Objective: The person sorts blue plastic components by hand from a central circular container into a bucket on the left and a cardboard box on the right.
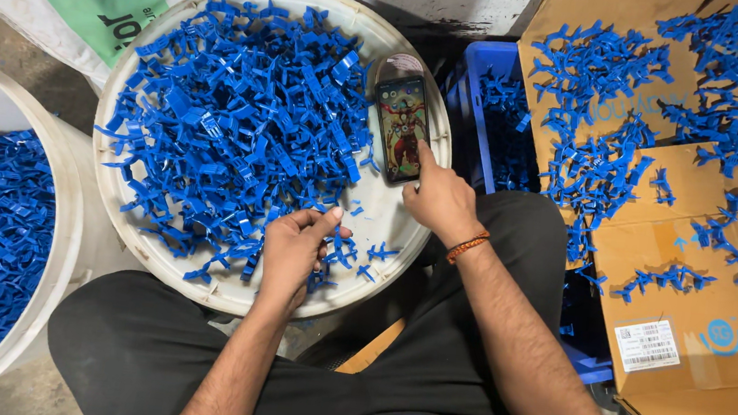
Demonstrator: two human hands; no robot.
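Blue plastic clips are gathered under the fingers of the left hand, which are curled in over a few loose pieces near the lower rim of the round white lid; whether a clip is actually pinched there cannot be told, since the thumb covers the spot. Just beyond those fingers, toward the middle of the lid, the main heap of clips is piled thick and tangled.

On the far right part of the lid a phone is laid with its screen lit, and its lower edge is touched by the outstretched forefinger of the right hand, the other fingers being loosely bent and nothing being held.

A likely risk can be judged: the phone sits close to the rim of the lid, so it could be nudged off the edge by a push or by clips swept against it. Loose clips near the lower rim could likewise be knocked onto the person's lap.

Left of the lid a white bucket is filled with more clips. Right of the lid a blue crate and flattened cardboard carry scattered clips.
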